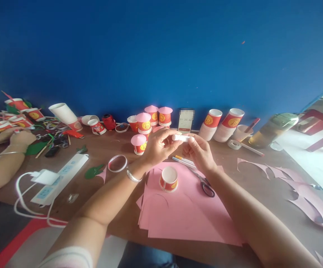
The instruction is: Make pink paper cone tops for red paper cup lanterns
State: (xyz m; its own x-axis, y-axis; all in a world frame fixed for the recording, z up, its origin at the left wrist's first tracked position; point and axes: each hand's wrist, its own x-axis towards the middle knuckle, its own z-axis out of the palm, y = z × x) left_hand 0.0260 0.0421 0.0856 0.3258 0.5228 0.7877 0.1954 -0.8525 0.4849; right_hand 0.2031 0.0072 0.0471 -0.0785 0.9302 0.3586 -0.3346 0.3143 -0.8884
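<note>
A small white tube (182, 138) lies level between my two hands, above the pink paper. My left hand (161, 145) pinches its left end, and the fingers of my right hand (202, 152) close on its right end. The tube's exact kind does not show. Below, a red and white paper cup (168, 179) sits upside down on the stack of pink paper (189, 219), on which faint curved lines show. Black-handled scissors (206, 187) and capped pens (183, 161) rest on the paper by my right forearm.
Cups with pink cone tops (138, 143) stand behind my left hand; a phone (185, 121) leans on the wall. Cup stacks (210, 124), a tape roll (234, 144) and paper scraps (303, 203) are right. A power strip (61, 178) and a co-worker's hands (23, 137) are left.
</note>
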